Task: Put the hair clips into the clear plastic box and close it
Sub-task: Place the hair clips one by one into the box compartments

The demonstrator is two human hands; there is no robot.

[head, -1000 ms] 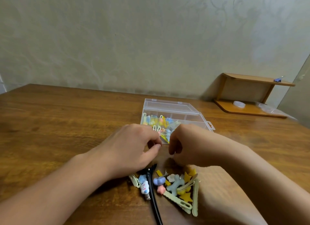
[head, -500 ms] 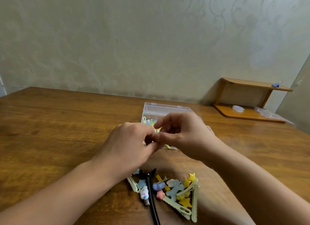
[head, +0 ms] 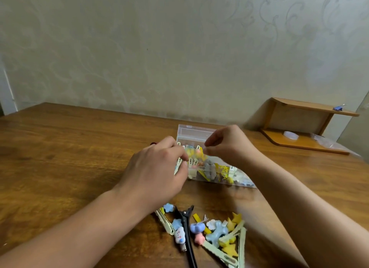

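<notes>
The clear plastic box (head: 196,132) stands open mid-table with its lid tipped back, and several coloured hair clips lie in its compartments. My left hand (head: 157,171) is at the box's left end, fingers curled around a pale green hair clip (head: 177,166). My right hand (head: 227,145) hovers over the box's rear compartments with thumb and fingers pinched together. I cannot make out whether anything small is between them. A pile of loose hair clips (head: 216,230) lies near the front edge, with a long black clip (head: 185,225) on its left side.
A small wooden shelf (head: 311,125) stands at the back right against the wall. It has a white ring and a plastic bag on its lower board and a blue binder clip (head: 338,107) on top. The wooden table (head: 69,147) stretches left of the box.
The hands rose from the pile, met in front of the box, then parted. The left hand is now at the box's left end and the right hand is above its rear compartments.
</notes>
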